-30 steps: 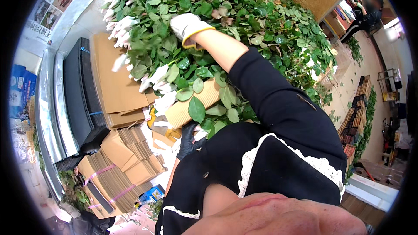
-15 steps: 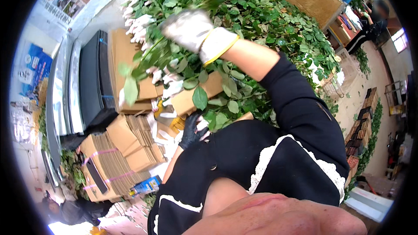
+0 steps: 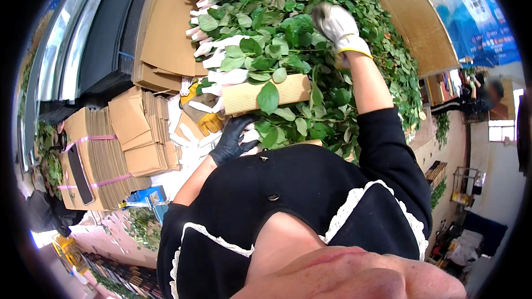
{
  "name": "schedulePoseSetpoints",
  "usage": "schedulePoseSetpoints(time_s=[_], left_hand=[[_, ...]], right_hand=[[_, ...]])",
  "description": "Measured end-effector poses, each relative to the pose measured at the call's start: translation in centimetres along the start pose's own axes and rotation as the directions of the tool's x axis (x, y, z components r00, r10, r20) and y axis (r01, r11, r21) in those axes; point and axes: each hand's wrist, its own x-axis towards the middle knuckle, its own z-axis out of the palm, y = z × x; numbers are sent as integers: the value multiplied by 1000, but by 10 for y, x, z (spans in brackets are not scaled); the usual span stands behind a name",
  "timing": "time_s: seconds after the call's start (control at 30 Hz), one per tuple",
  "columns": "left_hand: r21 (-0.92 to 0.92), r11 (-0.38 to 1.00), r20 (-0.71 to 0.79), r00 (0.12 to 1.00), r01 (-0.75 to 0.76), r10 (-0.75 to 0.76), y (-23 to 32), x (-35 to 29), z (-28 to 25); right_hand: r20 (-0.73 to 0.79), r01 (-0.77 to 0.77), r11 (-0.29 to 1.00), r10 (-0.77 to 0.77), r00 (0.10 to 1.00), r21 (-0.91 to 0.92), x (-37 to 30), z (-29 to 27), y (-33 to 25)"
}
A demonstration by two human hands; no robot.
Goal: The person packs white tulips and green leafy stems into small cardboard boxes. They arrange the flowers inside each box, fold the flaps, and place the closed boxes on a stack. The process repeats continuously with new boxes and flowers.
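A deep bed of cut leafy flower stems (image 3: pixel 327 86) fills the table in front of me. Along its left side stick out the buds, in white sleeves (image 3: pixel 224 77). My right hand (image 3: pixel 337 25), in a white glove with a yellow cuff, is over the leaves at the far side; its fingers are blurred. My left hand (image 3: pixel 233 138), in a black glove, is close to my body, its fingers curled around pale sleeved buds below a strip of corrugated cardboard (image 3: pixel 269 93). Some leaves overhang that strip.
Flat cardboard sheets (image 3: pixel 169 27) and dark boards (image 3: pixel 108 33) stand at the left. Nearer lie a strapped cardboard stack (image 3: pixel 97 155) and yellow-grey work gloves (image 3: pixel 205 113). A tan board (image 3: pixel 407 16) edges the stems at the far right. Another person (image 3: pixel 476 99) is beyond it.
My right hand has swung away to the right, from near the sleeved buds to the far leaves. My left hand stays by the cardboard strip. The whole view has shifted.
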Motion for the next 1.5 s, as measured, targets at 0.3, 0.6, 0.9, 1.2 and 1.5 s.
schedulePoseSetpoints(time_s=[0.3, 0.6, 0.9, 1.2, 1.5], left_hand=[[38, 996, -2, 996, -84, 84, -6, 1, 3], [-18, 999, -18, 999, -48, 47, 2, 6, 2], [-64, 996, 6, 998, 67, -67, 5, 1, 0], [-90, 994, -12, 998, 62, -63, -15, -10, 9], [-55, 998, -10, 1000, 3, -4, -4, -2, 8]], right_hand=[[450, 49, 997, -20, 893, -52, 131, 86, -67], [-84, 119, 809, -203, 976, -575, 51, -95, 47], [423, 142, 984, -86, 902, -103, -107, 76, 23], [-300, 228, 970, -244, 922, -88, 9, -27, 12], [520, 206, 970, -113, 847, -126, 100, 191, 16]])
